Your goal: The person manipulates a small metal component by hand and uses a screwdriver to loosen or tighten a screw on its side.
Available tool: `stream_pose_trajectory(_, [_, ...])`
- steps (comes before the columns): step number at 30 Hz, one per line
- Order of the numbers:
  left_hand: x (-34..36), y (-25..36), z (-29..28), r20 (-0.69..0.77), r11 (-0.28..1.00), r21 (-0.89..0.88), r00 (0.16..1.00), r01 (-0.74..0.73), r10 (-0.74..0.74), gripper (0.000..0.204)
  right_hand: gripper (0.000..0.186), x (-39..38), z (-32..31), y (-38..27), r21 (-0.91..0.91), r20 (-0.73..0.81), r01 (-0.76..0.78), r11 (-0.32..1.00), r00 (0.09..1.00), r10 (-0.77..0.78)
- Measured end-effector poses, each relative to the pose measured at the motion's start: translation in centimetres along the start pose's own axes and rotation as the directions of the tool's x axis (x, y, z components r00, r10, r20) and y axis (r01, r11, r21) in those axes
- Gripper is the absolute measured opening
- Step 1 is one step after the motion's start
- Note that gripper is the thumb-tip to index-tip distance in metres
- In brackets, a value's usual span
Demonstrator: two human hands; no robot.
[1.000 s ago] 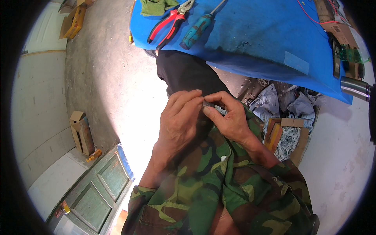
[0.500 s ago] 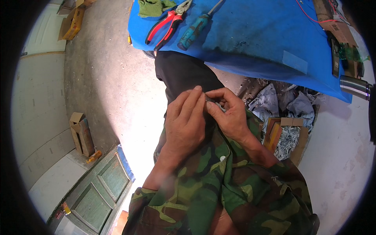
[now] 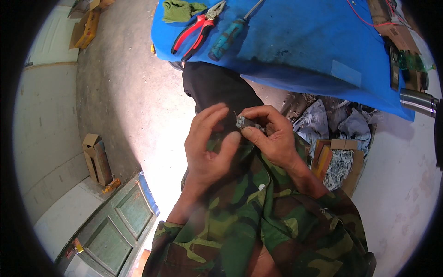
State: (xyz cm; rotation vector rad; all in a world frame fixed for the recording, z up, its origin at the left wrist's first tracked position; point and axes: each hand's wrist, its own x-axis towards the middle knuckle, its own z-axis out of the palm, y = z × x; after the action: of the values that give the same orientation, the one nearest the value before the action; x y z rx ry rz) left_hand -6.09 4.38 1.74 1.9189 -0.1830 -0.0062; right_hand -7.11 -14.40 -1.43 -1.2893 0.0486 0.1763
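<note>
Between the thumb and fingers of my right hand (image 3: pixel 273 134) is a small grey metal part (image 3: pixel 241 122), with a thin wire-like bit sticking up at its left end. My fingers cover much of it, so its exact kind does not show. Just left of the part, my left hand (image 3: pixel 207 138) is spread, thumb apart from the fingers, and holds nothing. Both hands are over my lap, above the dark trousers (image 3: pixel 217 85) and the camouflage jacket.
On the blue-covered table (image 3: pixel 295 51) ahead lie red-handled pliers (image 3: pixel 198 34), a teal-handled screwdriver (image 3: pixel 228 39) and a green cloth (image 3: pixel 181 10). A metal cylinder (image 3: pixel 417 102) juts in at the right. Below the table stands a carton of metal scraps (image 3: pixel 342 166) beside plastic bags (image 3: pixel 314 121).
My left hand has come off the small metal part and opened, shifting slightly left. The part's left end now shows, still pinched in my right hand.
</note>
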Motion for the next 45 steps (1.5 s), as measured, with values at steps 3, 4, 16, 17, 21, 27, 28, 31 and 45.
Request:
stream_pose_trajectory(3, [-0.3,1.1,-0.4,0.117,0.829,-0.396,0.917,0.396,-0.382,0.039,0.028,0.1,0.1,-0.2,0.06,0.014,0.029,0.998,0.999,-0.03])
stream_pose_trajectory(4, [-0.3,0.8,-0.4,0.143,0.809,-0.43,0.915,0.401,-0.378,0.035,0.028,0.1,0.1,-0.2,0.059,0.02,0.035,0.998,0.999,-0.036])
stream_pose_trajectory(16, [-0.2,0.6,0.0,0.245,0.684,-0.506,0.848,0.526,-0.47,0.024,0.027,0.0,0.3,0.0,0.025,0.056,0.052,0.998,0.997,-0.053])
stream_pose_trajectory(17, [-0.3,0.4,0.0,0.256,0.656,-0.524,0.835,0.543,-0.487,0.023,0.027,0.0,0.4,0.1,0.021,0.054,0.047,0.999,0.997,-0.048])
stream_pose_trajectory(21, [-0.5,0.0,-0.2,0.289,0.615,-0.53,0.806,0.584,-0.517,0.023,0.028,0.1,0.3,0.1,0.036,0.064,0.032,0.999,0.997,-0.034])
stream_pose_trajectory(27, [0.2,1.2,-0.5,0.145,0.758,-0.484,0.895,0.437,-0.423,0.027,0.029,0.1,-0.1,0.1,0.015,0.079,0.005,1.0,0.997,-0.006])
stream_pose_trajectory(28, [0.3,1.2,-0.7,0.128,0.787,-0.455,0.906,0.416,-0.405,0.028,0.029,0.1,-0.1,0.1,0.021,0.088,-0.004,1.0,0.996,0.002])
stream_pose_trajectory(31, [0.5,0.4,-1.0,0.123,0.848,-0.416,0.944,0.329,-0.306,0.024,0.03,0.2,-0.2,0.0,0.045,0.106,-0.04,0.998,0.994,0.035])
stream_pose_trajectory(45, [0.6,0.6,-0.6,0.067,0.945,-0.258,0.98,0.2,-0.189,0.011,0.031,0.3,-0.2,0.3,0.185,0.124,-0.037,0.982,0.992,0.015])
